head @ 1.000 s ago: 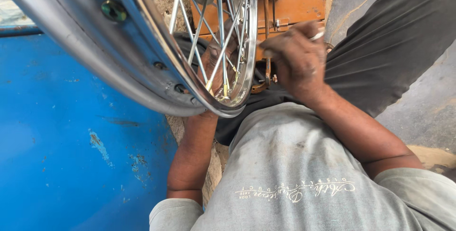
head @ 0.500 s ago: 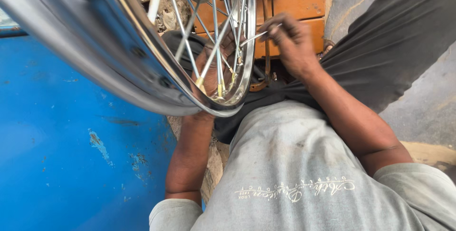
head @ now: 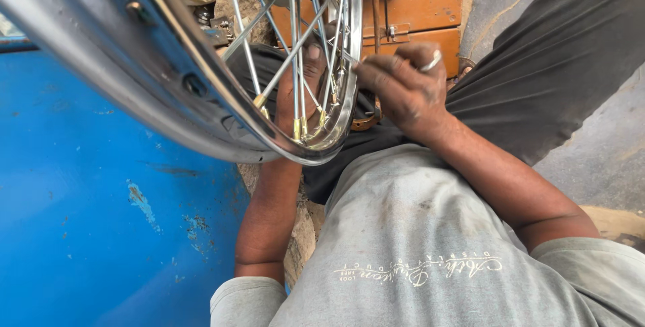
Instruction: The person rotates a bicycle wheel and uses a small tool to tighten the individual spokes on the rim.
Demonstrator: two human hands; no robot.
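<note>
A chrome spoked wheel rim [head: 168, 92] fills the upper left, tilted close to the camera, with thin steel spokes [head: 293, 51] ending in brass nipples [head: 298, 129] at its lower edge. My left hand [head: 304, 78] reaches up behind the spokes and grips the rim from inside; only the thumb and part of the palm show. My right hand [head: 403, 88], with a ring on one finger, pinches a spoke at the rim's right side. My grey shirt and dark trousers lie below.
A blue painted surface [head: 87, 233] covers the left side. An orange-brown wooden box with metal hinges [head: 416, 4] stands beyond the wheel. Grey stone ground [head: 605, 159] shows at the right.
The wheel has turned and shifted slightly. My right hand dropped lower and moved closer to the rim edge, now pinching a spoke. My left arm stays under the rim.
</note>
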